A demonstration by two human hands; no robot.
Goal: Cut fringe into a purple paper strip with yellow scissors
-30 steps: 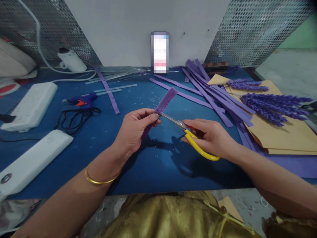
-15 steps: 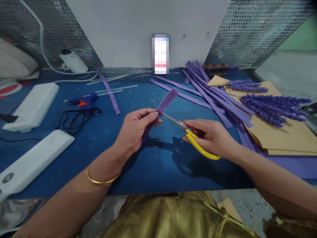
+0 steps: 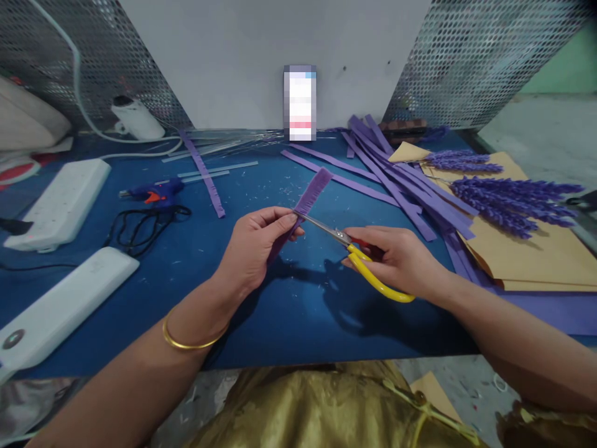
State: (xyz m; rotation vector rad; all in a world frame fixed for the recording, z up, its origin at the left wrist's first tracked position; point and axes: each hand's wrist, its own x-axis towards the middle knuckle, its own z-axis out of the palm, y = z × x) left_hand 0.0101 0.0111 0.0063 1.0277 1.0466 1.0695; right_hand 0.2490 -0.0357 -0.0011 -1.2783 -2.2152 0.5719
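My left hand [image 3: 255, 245] is closed on a purple paper strip [image 3: 313, 193], whose upper part is cut into a fine fringe and slants up to the right. My right hand [image 3: 396, 256] grips yellow-handled scissors [image 3: 359, 260]. Their metal blades point left and meet the strip's edge just beside my left thumb. Both hands hover over the blue table [image 3: 289, 311], near its front middle.
Several uncut purple strips [image 3: 396, 180] lie at the right, next to finished purple lavender stems [image 3: 513, 199] on brown paper [image 3: 545, 255]. A blue glue gun [image 3: 156, 190] with a black cord, white power strips [image 3: 58, 202] and a loose strip [image 3: 205, 174] lie at the left.
Hands, strip and scissors stay almost in the same place; the blades remain at the strip's edge. Only the view shifts slightly.
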